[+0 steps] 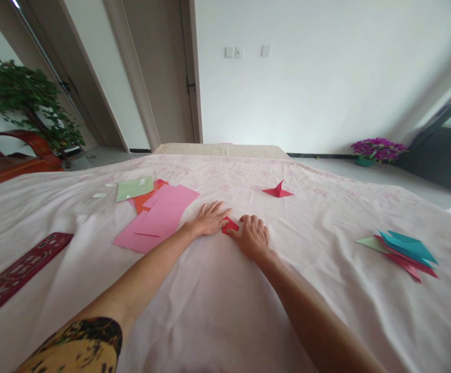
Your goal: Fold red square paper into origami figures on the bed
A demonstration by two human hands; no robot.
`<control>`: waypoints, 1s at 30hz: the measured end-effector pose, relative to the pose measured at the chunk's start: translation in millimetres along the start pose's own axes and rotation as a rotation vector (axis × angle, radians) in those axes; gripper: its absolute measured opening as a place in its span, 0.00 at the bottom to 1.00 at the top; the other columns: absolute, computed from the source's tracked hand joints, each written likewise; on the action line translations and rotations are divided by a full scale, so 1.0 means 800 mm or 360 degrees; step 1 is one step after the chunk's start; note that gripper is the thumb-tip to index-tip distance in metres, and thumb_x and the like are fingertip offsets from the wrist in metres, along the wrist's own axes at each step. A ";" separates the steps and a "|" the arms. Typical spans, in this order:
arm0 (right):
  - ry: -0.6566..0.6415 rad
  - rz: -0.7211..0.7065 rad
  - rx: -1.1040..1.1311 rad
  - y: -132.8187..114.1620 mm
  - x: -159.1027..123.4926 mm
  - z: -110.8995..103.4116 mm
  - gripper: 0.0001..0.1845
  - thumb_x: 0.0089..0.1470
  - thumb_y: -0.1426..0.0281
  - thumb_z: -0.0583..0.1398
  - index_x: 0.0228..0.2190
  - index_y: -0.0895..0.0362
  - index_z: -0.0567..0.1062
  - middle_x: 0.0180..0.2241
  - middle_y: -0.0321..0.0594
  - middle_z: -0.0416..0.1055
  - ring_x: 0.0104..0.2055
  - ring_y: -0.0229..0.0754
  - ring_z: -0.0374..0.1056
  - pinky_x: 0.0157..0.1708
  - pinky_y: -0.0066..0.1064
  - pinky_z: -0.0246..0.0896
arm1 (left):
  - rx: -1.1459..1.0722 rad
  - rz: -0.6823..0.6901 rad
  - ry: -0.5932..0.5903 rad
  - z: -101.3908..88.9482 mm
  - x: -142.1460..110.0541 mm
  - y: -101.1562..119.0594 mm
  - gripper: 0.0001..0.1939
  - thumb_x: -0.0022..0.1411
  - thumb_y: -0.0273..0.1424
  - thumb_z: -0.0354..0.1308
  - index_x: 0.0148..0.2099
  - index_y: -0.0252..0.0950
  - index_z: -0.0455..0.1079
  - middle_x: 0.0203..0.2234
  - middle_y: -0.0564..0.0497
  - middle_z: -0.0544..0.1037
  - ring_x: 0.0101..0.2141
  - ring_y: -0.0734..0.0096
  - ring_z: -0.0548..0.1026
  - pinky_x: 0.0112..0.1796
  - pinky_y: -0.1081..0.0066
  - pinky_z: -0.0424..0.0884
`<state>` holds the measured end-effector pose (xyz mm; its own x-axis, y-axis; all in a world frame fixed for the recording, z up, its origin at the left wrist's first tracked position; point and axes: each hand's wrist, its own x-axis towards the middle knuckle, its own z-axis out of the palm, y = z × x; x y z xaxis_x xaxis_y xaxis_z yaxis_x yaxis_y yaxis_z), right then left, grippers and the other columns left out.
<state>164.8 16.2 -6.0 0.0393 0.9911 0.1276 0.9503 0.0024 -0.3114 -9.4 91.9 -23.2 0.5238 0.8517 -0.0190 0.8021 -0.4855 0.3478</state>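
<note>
A small piece of folded red paper [230, 225] lies on the cloth between my two hands. My left hand [210, 218] rests flat with its fingers spread, its thumb side touching the paper's left edge. From the right, my right hand [253, 235] has its thumb on the paper and its other fingers curled down; part of the paper is hidden under it. A folded red paper shape [279, 190] with an upright point stands farther back, right of centre.
Pink paper sheets [167, 212], an orange sheet [143, 201] and a pale green packet [134, 188] lie at left. A dark red patterned strip [23, 269] is nearer. Folded teal paper [410, 246] tops a pile at right. The pale cloth [217, 311] is wrinkled.
</note>
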 end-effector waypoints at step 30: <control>-0.0025 -0.0128 0.1677 0.023 0.010 0.002 0.25 0.53 0.60 0.57 0.51 0.58 0.68 0.31 0.37 0.71 0.28 0.38 0.67 0.27 0.28 0.59 | -0.1770 -0.0525 0.0844 0.013 -0.105 0.067 0.27 0.55 0.28 0.58 0.57 0.32 0.61 0.52 0.35 0.71 0.48 0.61 0.74 0.47 0.63 0.71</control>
<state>181.8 24.2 -12.5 -0.0231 0.9845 0.1740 0.2012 0.1751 -0.9638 -7.3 -7.8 -12.7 -0.0379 0.9988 0.0320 0.0655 -0.0294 0.9974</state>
